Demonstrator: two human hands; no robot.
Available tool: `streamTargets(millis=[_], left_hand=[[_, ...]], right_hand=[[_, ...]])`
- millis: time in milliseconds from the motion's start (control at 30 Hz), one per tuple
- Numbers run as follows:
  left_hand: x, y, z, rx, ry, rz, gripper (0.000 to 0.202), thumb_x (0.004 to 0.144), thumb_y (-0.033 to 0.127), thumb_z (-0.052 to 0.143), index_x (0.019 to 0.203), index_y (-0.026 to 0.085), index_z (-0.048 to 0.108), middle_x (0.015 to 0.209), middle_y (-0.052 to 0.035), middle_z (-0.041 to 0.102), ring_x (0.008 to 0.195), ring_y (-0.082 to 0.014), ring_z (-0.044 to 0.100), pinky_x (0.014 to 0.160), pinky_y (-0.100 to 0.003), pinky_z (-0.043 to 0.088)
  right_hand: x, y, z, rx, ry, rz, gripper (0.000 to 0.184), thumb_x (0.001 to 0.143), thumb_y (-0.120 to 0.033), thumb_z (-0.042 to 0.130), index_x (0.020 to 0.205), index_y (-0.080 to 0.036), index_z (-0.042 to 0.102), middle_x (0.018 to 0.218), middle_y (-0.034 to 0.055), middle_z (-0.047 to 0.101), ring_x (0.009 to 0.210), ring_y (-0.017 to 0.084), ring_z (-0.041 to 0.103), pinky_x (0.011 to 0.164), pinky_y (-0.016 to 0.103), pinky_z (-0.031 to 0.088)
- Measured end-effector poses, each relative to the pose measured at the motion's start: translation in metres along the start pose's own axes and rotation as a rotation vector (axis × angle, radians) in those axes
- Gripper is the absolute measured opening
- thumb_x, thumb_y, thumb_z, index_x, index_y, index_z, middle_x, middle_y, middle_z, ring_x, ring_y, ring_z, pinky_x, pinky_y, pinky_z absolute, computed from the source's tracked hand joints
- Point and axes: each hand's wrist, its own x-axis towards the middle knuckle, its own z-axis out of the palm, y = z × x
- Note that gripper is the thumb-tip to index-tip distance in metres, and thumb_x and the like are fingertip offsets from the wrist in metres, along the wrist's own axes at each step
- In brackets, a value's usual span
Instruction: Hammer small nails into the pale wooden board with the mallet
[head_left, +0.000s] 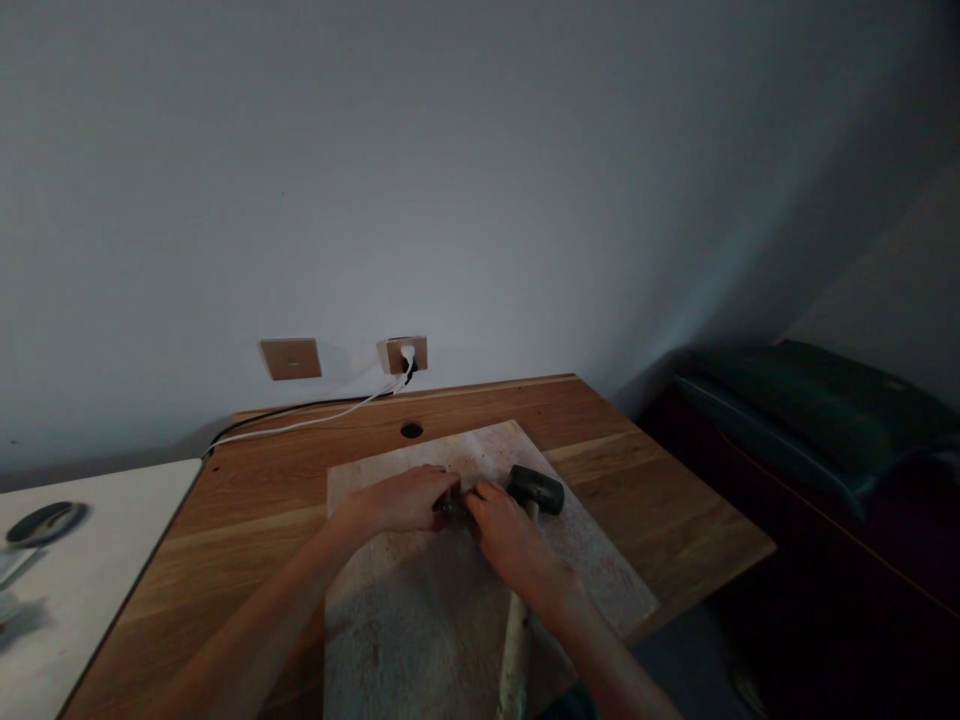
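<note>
Over a pale, worn board, my left hand and my right hand come together with fingers curled. Between their fingertips is a small dark object, too shadowed and covered for me to tell its kind. Both hands grip it from either side. Just right of my right hand lies a mallet with a black head. Its pale handle runs toward me under my right wrist, which hides part of it.
The board rests on a wooden desk against a wall. Cables run from a wall socket along the desk's back left; a round hole is nearby. At left stands a white surface with a dark oval item.
</note>
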Motion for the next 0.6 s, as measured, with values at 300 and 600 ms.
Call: streamTargets(millis=[300,600], left_hand=[[-0.0003,0.0109,-0.0089,-0.058,0.0,0.038,0.016,0.074,0.01,0.063,0.086,0.02,0.059,0.088,-0.0027,0.069,0.081,-0.0201,0.065,0.069,-0.026,0.045],[0.0021,0.0017,-0.0067,-0.108,-0.011,0.052,0.015,0.073,0.012,0.064,0.084,0.02,0.06,0.089,-0.0016,0.069,0.083,-0.0192,0.065,0.069,-0.024,0.045]], right_hand=[[0.006,0.0039,0.0005,0.125,0.0,-0.017,0.034,0.091,-0.002,0.045,0.107,-0.016,0.072,0.111,0.0111,0.066,0.112,0.022,0.06,0.099,0.033,0.046],[0.0005,0.001,-0.0022,0.181,-0.004,-0.032,0.029,0.093,-0.004,0.051,0.113,-0.014,0.069,0.111,0.0108,0.066,0.112,0.022,0.06,0.1,0.032,0.046]])
